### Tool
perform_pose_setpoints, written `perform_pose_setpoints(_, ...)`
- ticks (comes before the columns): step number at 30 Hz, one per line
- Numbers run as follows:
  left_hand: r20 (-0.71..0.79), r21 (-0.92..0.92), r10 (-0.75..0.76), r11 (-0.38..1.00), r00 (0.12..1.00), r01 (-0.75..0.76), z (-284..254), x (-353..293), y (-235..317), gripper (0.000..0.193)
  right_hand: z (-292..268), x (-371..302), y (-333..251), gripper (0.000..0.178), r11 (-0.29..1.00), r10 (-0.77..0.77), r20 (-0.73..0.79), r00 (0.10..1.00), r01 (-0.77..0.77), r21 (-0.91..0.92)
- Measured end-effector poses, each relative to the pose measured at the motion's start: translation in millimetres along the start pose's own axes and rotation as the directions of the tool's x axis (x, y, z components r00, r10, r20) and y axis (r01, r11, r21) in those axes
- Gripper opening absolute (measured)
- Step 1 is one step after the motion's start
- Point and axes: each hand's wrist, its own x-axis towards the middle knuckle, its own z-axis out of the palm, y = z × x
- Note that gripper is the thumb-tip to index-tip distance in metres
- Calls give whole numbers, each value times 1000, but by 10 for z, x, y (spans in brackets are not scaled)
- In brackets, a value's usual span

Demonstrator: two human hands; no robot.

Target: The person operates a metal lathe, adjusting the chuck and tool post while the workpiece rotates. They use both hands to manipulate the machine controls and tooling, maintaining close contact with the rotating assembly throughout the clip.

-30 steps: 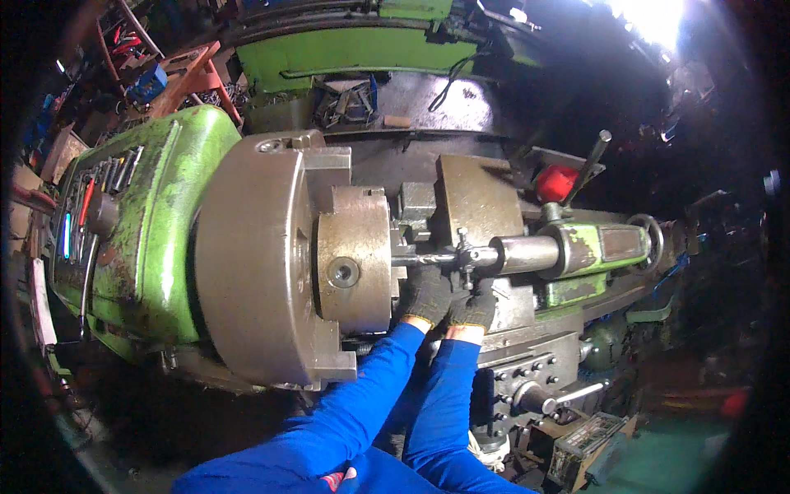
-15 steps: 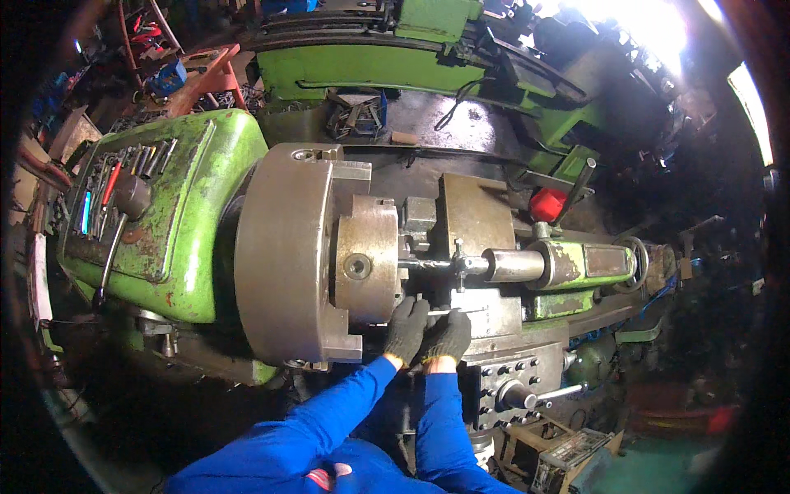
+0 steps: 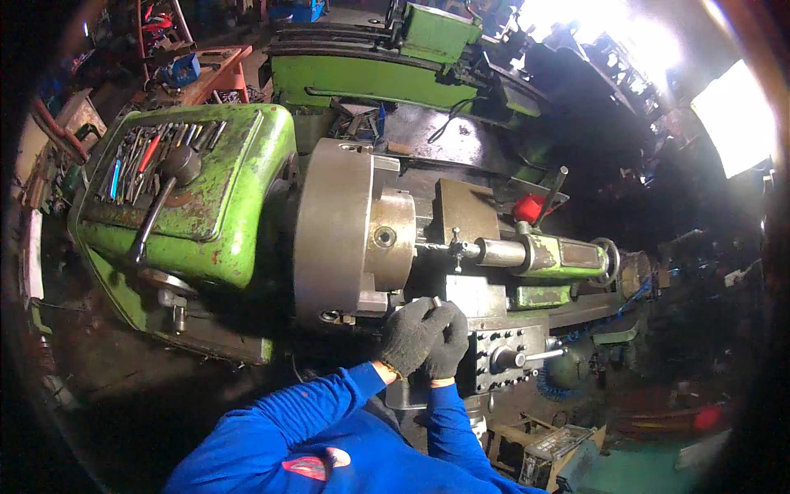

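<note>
Both my hands wear dark knitted gloves and are pressed together in front of the lathe. My left hand [image 3: 406, 339] is closed, its fingers bent toward the right hand. My right hand [image 3: 448, 341] is closed too. A short metal end [image 3: 436, 302] pokes out at the fingertips between them; the gloves cover the rest. Just beyond the hands is a smaller steel chuck [image 3: 393, 239], gripped in the jaws of a large chuck [image 3: 332, 230]. A drill bit [image 3: 431, 247] with a small clamp [image 3: 458, 249] on it runs from the tailstock quill [image 3: 500, 253] toward the smaller chuck.
The green headstock [image 3: 247, 189] on the left carries a row of hand tools [image 3: 148, 152] and a lever. To the right stand the green tailstock [image 3: 564, 257] with its handwheel, and the tool post [image 3: 502, 360] with a handle. Another green machine [image 3: 370, 78] stands behind.
My hands have drawn back from the smaller chuck toward my body and come together. The thin light rod seen at my right fingers no longer shows at length. The view has shifted, too.
</note>
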Motion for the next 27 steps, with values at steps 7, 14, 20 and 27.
perform_pose_setpoints(7,-68,69,484,875,873,-480,-822,-136,921,26,-454,565,-497,36,838,-314,65,947,309,-450)
perform_pose_setpoints(14,-271,802,713,539,646,-259,-1449,546,875,45,-974,1513,-898,29,973,-25,448,894,124,-194)
perform_pose_setpoints(20,-263,887,539,461,800,-19,-1383,604,792,65,-822,2235,-257,25,659,-89,692,717,563,-499)
perform_pose_setpoints(27,-239,913,610,406,756,-38,-1386,625,725,63,-590,2578,101,13,419,-214,821,530,809,-412)
